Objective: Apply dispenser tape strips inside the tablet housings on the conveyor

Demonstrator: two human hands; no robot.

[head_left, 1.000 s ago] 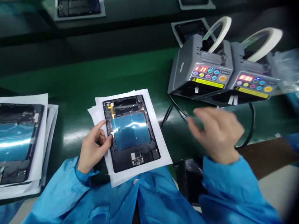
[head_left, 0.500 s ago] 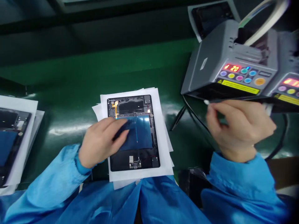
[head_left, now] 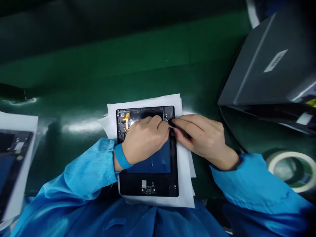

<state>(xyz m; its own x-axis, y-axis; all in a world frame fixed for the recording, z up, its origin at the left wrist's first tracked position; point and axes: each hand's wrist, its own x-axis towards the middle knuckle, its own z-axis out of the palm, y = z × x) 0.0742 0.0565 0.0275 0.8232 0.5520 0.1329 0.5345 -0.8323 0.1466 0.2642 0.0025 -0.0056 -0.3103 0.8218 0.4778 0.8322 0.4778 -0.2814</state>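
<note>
An opened tablet (head_left: pixel 161 184) lies on white sheets (head_left: pixel 185 194) in front of me, its inner parts facing up. An orange flex cable (head_left: pixel 127 121) shows at its upper left, and a blue panel (head_left: pixel 160 161) fills its middle. My left hand (head_left: pixel 147 137) is closed over the upper middle of the tablet; whatever its fingertips hold is hidden. At the tablet's upper right edge my right hand (head_left: pixel 203 136) pinches a small dark strip (head_left: pixel 170 123) with a pale end. The fingertips of both hands meet there.
A grey machine (head_left: pixel 256 69) stands at the right, with a cable (head_left: pixel 230 131) below it. A roll of tape (head_left: pixel 273 164) lies near my right sleeve. Another opened tablet (head_left: pixel 21 158) rests on white sheets at the left edge.
My right hand has moved left from the machine's front to the tablet's edge. My left hand has shifted right and up over the tablet. The view has turned, showing the tape roll.
</note>
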